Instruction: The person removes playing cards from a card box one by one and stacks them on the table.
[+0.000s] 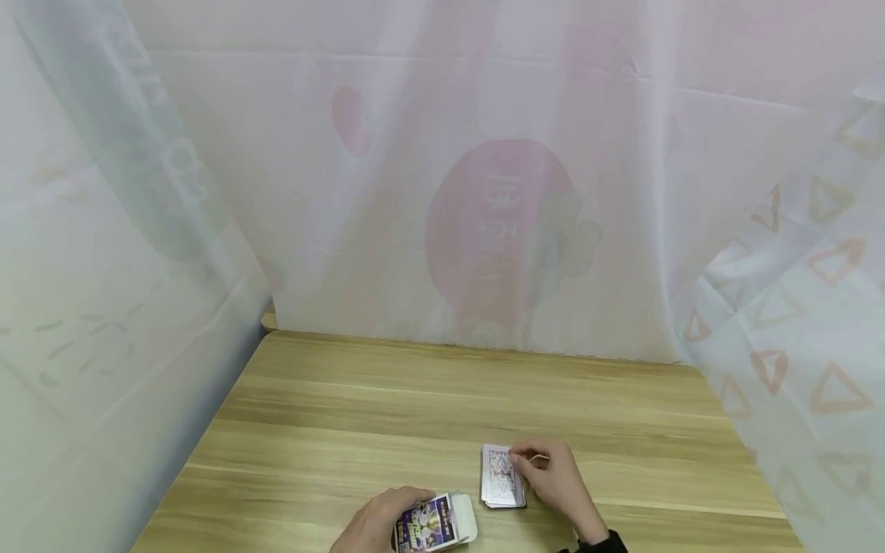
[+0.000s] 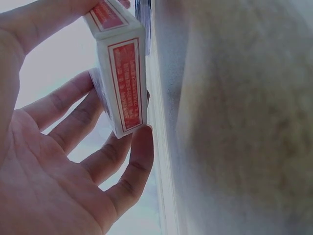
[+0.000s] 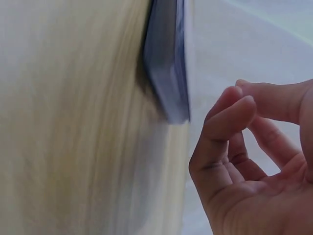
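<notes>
My left hand [image 1: 382, 518] holds a card box [image 1: 427, 524] near the table's front edge, thumb and fingers around its sides. Its printed face looks up in the head view, and a white flap stands out at its right end. The left wrist view shows the box's red-and-white end [image 2: 124, 88]. Right of the box, a deck of playing cards [image 1: 502, 480] lies in a slightly uneven stack, patterned back up. My right hand [image 1: 555, 478] is over the deck's right edge. In the right wrist view its thumb and curled fingertips [image 3: 248, 104] meet beside the deck, with nothing seen between them.
The wood-grain table [image 1: 387, 407] extends behind and to both sides of the cards. Pale printed curtains [image 1: 387, 253] hang along its back, left and right. A black cuff or band [image 1: 604, 543] is around my right wrist.
</notes>
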The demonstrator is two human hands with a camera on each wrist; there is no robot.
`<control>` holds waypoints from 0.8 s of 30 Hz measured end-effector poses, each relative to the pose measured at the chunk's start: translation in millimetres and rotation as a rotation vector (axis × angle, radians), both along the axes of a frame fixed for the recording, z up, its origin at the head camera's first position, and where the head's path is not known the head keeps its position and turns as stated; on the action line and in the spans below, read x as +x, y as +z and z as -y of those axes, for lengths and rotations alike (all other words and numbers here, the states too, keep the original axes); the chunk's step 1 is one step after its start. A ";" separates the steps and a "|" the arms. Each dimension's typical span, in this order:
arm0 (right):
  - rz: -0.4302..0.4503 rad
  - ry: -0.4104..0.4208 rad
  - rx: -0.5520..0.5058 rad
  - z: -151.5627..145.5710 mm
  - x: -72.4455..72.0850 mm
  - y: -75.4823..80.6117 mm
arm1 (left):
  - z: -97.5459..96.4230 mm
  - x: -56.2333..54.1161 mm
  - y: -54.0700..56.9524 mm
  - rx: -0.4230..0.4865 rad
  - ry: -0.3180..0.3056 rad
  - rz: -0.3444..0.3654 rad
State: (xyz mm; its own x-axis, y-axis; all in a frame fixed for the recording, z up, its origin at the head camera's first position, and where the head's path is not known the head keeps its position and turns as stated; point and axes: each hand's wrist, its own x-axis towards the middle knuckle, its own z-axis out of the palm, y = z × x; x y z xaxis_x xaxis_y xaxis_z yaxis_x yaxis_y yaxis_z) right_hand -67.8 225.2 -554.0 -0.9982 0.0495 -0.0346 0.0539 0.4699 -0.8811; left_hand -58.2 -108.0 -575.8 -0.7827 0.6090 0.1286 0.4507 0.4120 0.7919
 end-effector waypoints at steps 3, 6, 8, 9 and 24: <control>0.006 0.014 -0.070 7.1 13.2 4.5 | -0.9 1.8 -1.2 0.014 -0.003 -0.005; 0.014 0.057 -0.141 17.0 24.7 6.2 | -1.2 2.8 -2.0 0.017 0.006 -0.030; 0.026 0.088 -0.183 25.5 31.5 6.5 | -1.4 2.4 -1.9 0.018 0.007 -0.048; 0.033 0.104 -0.204 30.1 34.5 6.1 | -1.5 2.1 -1.7 0.015 0.009 -0.055; 0.143 0.278 -0.403 55.8 58.8 -11.9 | -7.2 3.2 0.9 0.079 -0.049 -0.051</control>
State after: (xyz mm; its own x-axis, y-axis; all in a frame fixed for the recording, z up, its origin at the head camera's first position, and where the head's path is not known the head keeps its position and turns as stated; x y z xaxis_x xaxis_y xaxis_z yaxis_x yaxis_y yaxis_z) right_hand -9.0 169.4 -565.9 -0.9556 -0.2624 -0.1337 0.1086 0.1077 -0.9882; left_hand -55.0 -100.9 -575.0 -0.7437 0.6324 0.2166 0.5091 0.3260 0.7966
